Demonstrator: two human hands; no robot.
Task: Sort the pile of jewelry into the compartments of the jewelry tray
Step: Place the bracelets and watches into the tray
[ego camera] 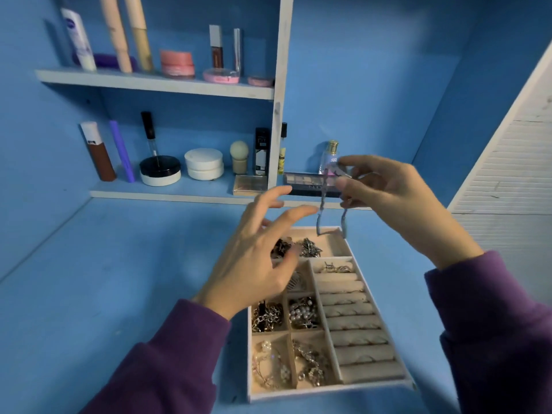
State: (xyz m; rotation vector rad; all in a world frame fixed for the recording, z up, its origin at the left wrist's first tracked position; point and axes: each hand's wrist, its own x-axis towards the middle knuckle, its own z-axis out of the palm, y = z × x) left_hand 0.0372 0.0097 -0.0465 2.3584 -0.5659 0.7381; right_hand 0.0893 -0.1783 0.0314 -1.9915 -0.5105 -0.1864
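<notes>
A beige jewelry tray [324,391] lies on the blue surface, its small compartments holding chains, pearls and earrings, with ring rolls along its right side. My right hand [394,195] pinches a silvery-blue bracelet [322,209] by its top, so both ends dangle above the tray's far right compartment. My left hand [260,258] hovers with spread fingers over the tray's far left part, close to the bracelet and holding nothing. It hides part of the tray.
Two white shelves [155,83] on the blue back wall carry cosmetics: tubes, jars, brushes. An eyeshadow palette [307,182] and a small perfume bottle [330,155] stand right behind my hands. A white slatted panel [504,162] rises at the right.
</notes>
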